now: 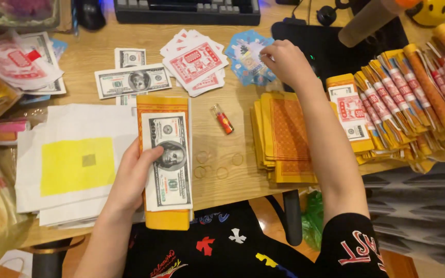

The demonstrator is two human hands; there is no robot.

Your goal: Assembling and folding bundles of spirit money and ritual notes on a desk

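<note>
head view, looking down: the left hand [135, 175] lies flat on a stack in front of the person, its grip loose and open, thumb pressing the edge of a grey-green mock banknote [168, 162] that sits on top of a long yellow-orange paper sheet [166, 219]. nothing is pinched there; the hand only pins the pile to the worktop [222, 146]. the right hand [284, 62] is stretched out to the far side, its grip narrow, fingertips closed on the top sheet of a fanned pile of blue printed papers [245, 56].

as a judgement, the step in hand looks like building a bundle layer by layer: base sheet and banknote are down, and a blue sheet is being picked for it. the next move would call for peeling off a single blue sheet cleanly, without dragging its neighbours, and for the left hand to keep the stack square while it arrives.

outward from the hands: just beside the blue pile lies a fan of red-and-white printed notes [197, 64], and left of that more mock banknotes [132, 80]. a small red lighter [222, 119] and several thin rubber bands [217, 167] lie between the stack and a pile of orange patterned sheets [287, 139]. to the right, finished rolled bundles [413, 98] overlap in a row. white sheets with a yellow square [75, 164] sit at the left. a dark keyboard [186, 10] runs along the far edge.
</note>
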